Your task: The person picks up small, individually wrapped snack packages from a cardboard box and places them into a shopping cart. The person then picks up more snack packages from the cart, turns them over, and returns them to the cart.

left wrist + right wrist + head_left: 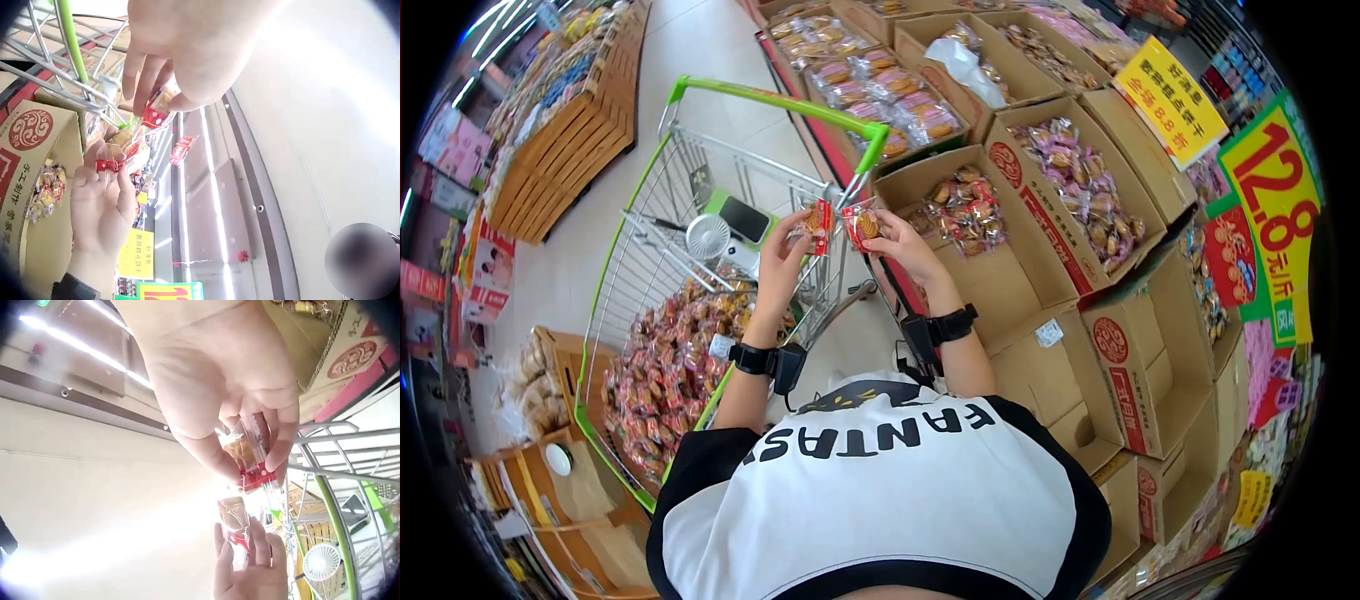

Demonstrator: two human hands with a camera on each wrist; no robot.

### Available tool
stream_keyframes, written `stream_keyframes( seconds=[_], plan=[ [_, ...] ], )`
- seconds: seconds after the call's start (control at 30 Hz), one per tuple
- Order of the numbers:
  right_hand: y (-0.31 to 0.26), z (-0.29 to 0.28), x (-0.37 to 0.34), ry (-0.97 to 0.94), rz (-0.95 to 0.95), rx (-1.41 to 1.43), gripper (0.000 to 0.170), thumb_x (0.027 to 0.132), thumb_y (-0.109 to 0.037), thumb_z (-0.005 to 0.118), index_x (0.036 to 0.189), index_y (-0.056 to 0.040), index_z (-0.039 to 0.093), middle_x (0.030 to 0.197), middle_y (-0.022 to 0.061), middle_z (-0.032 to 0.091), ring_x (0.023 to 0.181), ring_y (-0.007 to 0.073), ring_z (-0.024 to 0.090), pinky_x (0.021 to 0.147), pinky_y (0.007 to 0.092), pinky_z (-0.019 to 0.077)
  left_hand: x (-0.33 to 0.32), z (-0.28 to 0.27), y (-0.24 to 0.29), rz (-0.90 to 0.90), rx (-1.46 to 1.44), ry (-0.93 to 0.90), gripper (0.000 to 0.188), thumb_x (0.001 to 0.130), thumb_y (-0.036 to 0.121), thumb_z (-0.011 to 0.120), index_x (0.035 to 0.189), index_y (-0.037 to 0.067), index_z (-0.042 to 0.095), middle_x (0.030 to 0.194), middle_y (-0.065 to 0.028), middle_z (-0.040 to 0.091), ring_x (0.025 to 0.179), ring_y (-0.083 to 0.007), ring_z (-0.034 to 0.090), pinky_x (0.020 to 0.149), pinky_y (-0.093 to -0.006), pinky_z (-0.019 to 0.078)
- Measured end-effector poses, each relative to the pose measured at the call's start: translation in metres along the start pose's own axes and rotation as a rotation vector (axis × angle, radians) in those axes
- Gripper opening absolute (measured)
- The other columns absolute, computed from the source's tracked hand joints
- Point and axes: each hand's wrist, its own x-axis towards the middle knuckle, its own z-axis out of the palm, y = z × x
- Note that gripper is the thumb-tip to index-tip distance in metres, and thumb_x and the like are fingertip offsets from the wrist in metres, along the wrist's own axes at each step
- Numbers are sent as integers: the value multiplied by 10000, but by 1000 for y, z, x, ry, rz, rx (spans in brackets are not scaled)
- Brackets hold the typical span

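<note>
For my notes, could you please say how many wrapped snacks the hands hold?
2: one snack in the left hand, another in the right hand; more may be hidden.

Looks like glossy clear plastic on the packets (861,227), matt cardboard box (1010,285), shiny metal wire on the cart (780,101), slatted wood stand (565,150).

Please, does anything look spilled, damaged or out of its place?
I see no spill or clear damage. Slightly odd: a phone and white fan lie in the shopping cart with wrapped snacks, perhaps personal belongings rather than goods.
</note>
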Motion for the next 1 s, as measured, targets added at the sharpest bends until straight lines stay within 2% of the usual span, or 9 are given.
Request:
stream_keyframes(
  seconds=[0.33,0.53,0.57,0.67,0.8,0.87,0.9,0.97,1.0],
  plan=[
    [21,67,22,-203,78,-40,473,713,-67,564,1138,7,369,813,53,551,668,94,507,596,212,404,-60,-63,15,-15,-60,229,384,770,31,483,1144,39,395,1014,-77,488,826,-85,489,718,-200,392],
    [28,116,28,-373,160,-68,529,720,-75,555,1184,25,320,952,58,528,773,85,506,645,208,411,-97,-94,29,-4,-35,360,414,765,34,488,1161,55,366,961,-75,523,843,-103,497,720,-207,399],
    [30,123,30,-408,164,-57,523,723,-78,552,1182,26,323,990,62,513,820,93,502,680,215,410,-101,-99,26,57,3,393,408,769,27,478,1160,46,363,963,-76,529,848,-114,506,729,-214,402],
    [42,142,33,-481,214,-41,489,729,-73,551,1163,14,344,1017,69,499,856,108,498,707,225,409,-119,-110,41,33,7,421,408,767,17,477,1158,34,358,991,-80,517,871,-125,506,748,-227,405],
    [48,166,32,-560,258,-95,463,735,-74,541,1153,14,362,1025,64,496,877,108,496,725,229,410,-140,-130,27,-16,-26,559,412,768,22,484,1159,35,353,982,-75,517,898,-126,502,762,-231,400],
    [53,176,33,-603,280,-96,443,737,-71,536,1143,14,379,1022,65,497,898,114,495,739,229,409,-151,-135,29,-12,-29,606,392,774,32,485,1146,35,363,934,-62,532,863,-117,506,734,-222,403],
    [55,180,34,-626,299,-115,438,737,-72,536,1139,13,385,1021,67,498,909,117,494,742,226,409,-158,-140,31,-94,11,604,384,775,35,487,1140,43,369,895,-47,532,831,-103,504,695,-207,404],
    [58,191,33,-677,328,-121,429,736,-72,537,1132,12,394,1027,76,496,885,120,504,745,229,406,-164,-139,35,-20,0,644,334,778,48,494,1098,71,398,774,1,513,722,-57,485,565,-167,383],
    [61,196,33,-695,336,-122,429,736,-72,537,1132,12,394,1027,76,496,885,120,504,745,229,406,-170,-141,36,-20,2,664,334,778,48,494,1098,71,398,774,1,513,722,-57,485,565,-167,383]
  ],
)
